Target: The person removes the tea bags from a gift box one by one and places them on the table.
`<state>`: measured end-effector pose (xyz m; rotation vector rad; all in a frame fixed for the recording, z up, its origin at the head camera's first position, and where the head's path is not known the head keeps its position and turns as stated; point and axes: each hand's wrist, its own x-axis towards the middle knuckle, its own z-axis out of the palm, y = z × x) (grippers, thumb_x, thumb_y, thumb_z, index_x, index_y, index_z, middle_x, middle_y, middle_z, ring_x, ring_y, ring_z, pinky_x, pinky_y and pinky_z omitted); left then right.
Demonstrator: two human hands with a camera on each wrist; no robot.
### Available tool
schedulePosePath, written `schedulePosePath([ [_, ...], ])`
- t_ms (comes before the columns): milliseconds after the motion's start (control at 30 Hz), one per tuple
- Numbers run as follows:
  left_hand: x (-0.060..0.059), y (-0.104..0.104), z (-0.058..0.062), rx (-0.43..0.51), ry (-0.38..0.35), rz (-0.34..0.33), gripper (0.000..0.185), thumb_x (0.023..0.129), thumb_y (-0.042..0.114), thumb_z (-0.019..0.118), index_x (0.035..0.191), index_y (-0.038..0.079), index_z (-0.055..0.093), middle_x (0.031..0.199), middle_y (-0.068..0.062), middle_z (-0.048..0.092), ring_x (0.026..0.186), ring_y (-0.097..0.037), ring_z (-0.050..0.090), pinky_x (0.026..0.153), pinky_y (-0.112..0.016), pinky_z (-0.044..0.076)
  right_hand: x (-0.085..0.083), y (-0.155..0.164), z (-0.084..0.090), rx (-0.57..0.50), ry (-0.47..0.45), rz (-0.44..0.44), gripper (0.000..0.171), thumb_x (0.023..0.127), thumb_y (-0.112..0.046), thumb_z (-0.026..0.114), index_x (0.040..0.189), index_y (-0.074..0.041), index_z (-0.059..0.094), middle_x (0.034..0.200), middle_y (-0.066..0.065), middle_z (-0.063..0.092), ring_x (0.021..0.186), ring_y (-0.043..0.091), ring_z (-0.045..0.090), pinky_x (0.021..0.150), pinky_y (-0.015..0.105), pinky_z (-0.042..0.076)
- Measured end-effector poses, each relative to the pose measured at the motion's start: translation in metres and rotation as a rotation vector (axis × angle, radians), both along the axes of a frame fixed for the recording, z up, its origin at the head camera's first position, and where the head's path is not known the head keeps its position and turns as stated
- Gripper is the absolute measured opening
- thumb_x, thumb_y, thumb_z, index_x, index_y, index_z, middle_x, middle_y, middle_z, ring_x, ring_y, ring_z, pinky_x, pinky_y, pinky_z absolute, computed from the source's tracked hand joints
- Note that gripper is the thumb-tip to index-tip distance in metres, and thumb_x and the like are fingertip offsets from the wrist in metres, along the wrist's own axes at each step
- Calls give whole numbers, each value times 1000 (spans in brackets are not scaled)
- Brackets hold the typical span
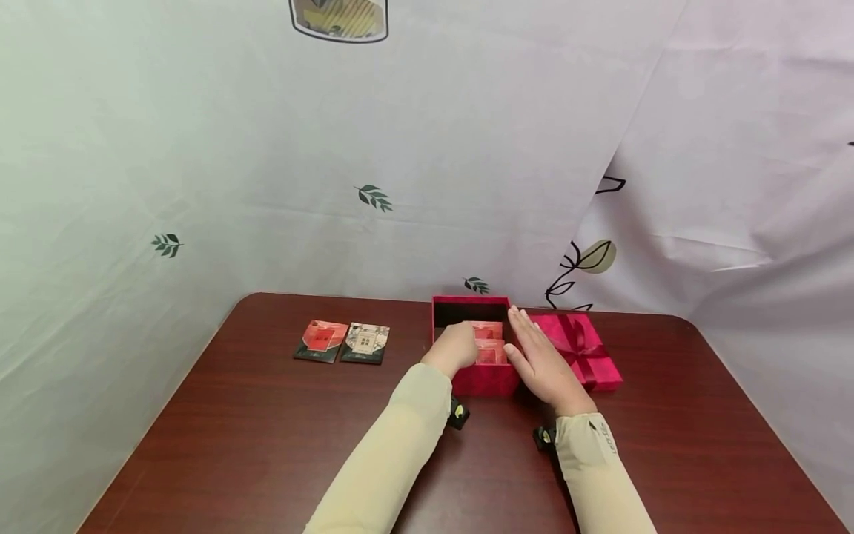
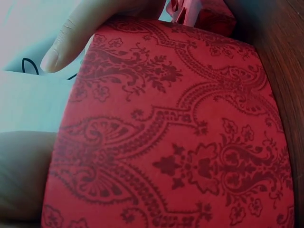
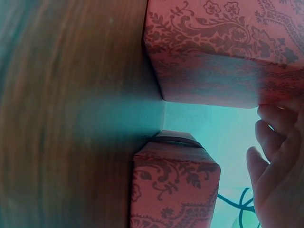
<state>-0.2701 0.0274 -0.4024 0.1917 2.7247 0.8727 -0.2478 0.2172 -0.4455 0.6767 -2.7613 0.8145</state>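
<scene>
Red box (image 1: 483,381) | left hand (image 1: 457,347) bent into it, grip hidden | right hand (image 1: 545,367) straight-fingered alongside

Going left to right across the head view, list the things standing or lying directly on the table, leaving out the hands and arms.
Red-and-green packet, cream-and-green packet, open red box, red lid with a ribbon.

You wear pale cream sleeves (image 1: 400,437) over a reddish-brown table (image 1: 267,445), your box (image 1: 485,380) is red with darker scrolling florals and black inside, its inner packets (image 1: 490,351) orange-red, the lid (image 1: 603,365) pinkish red with a deep-red ribbon (image 1: 579,340), and the loose packets (image 1: 322,340) red and cream, seemingly dark green along the bottom.
</scene>
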Motion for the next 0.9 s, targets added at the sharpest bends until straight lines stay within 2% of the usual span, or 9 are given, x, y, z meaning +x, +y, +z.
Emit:
schedulePosePath([
  [233,-1,0,-1,32,6,32,16,95,6,65,110,0,69,98,-12,69,73,-22,57,67,-31,52,-1,0,0,1,2,-2,68,104,-27,54,160,-4,25,167,14,22,154,35,17,122,54,17],
  [500,1,-1,-1,94,53,85,31,95,8,66,125,0,64,115,-15,68,88,-25,60,90,-41,55,-1,0,-1,-2,7,-1,67,104,-26,53,160,-4,24,167,14,22,153,37,18,121,56,17],
  [633,2,-2,-1,121,64,85,36,96,6,65,131,0,63,120,-14,68,91,-24,62,93,-41,55,-1,0,-1,-7,11,2,67,104,-26,53,160,-4,25,166,15,23,152,38,19,121,57,18],
  [700,2,-2,0,134,66,84,35,96,7,65,130,1,64,117,-13,69,89,-23,61,90,-39,55,-1,0,-1,-7,13,4,67,104,-27,53,160,-4,25,166,15,23,152,38,19,121,57,18],
  [767,1,-3,-1,134,78,68,25,95,6,65,119,0,68,103,-12,70,79,-21,59,78,-35,55,-1,1,-2,-4,20,7,66,105,-28,52,160,-3,25,166,15,23,152,39,20,120,58,19],
  [800,2,-3,-1,132,88,63,22,95,6,64,116,0,70,101,-11,70,78,-19,59,75,-33,54,-1,1,-2,-2,20,8,66,105,-29,51,160,-3,25,166,15,23,152,38,19,120,58,19],
  [867,0,-4,-1,142,85,48,8,95,5,63,92,1,70,78,-7,63,63,-16,50,61,-29,47,-1,1,-2,-4,22,8,66,105,-30,51,160,-3,25,166,15,23,153,38,19,120,58,18],
  [900,0,-4,-2,150,83,39,14,94,4,63,80,2,66,69,-5,57,58,-15,45,55,-28,41,-1,1,-2,-5,22,8,66,105,-30,50,160,-3,25,166,15,23,153,37,19,121,57,18],
])
